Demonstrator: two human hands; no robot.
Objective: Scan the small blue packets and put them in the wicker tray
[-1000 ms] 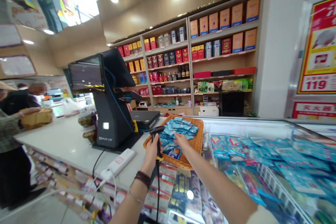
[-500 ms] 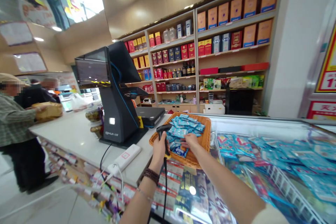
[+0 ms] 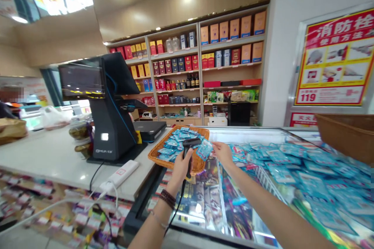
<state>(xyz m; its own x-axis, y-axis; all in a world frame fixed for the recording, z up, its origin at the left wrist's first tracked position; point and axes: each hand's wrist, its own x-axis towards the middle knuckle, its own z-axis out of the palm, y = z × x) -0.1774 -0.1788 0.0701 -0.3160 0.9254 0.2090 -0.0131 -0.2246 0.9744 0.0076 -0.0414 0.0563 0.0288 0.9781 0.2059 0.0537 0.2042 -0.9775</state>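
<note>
My left hand [image 3: 182, 167] is wrapped round the handle of a black corded barcode scanner [image 3: 191, 142], whose head points right. Between the fingertips of my right hand [image 3: 223, 153] is a small blue packet [image 3: 204, 149], held up just in front of the scanner's head. Below and behind both hands sits an orange wicker basket [image 3: 154, 158], tilted in view, with many similar blue packets [image 3: 175, 142] heaped in its left and back part. The scanner's cord runs down past my left wrist.
A glass-topped freezer [image 3: 210, 202] full of packages lies under my arms, with loose blue packets [image 3: 315, 179] spread to the right. At left are a checkout terminal [image 3: 108, 124], a white power strip [image 3: 119, 175] and jars [image 3: 80, 134]. A brown basket [image 3: 347, 136] stands far right.
My right hand has lifted a blue packet out of the basket and moved it right, before the scanner. The view has swung right.
</note>
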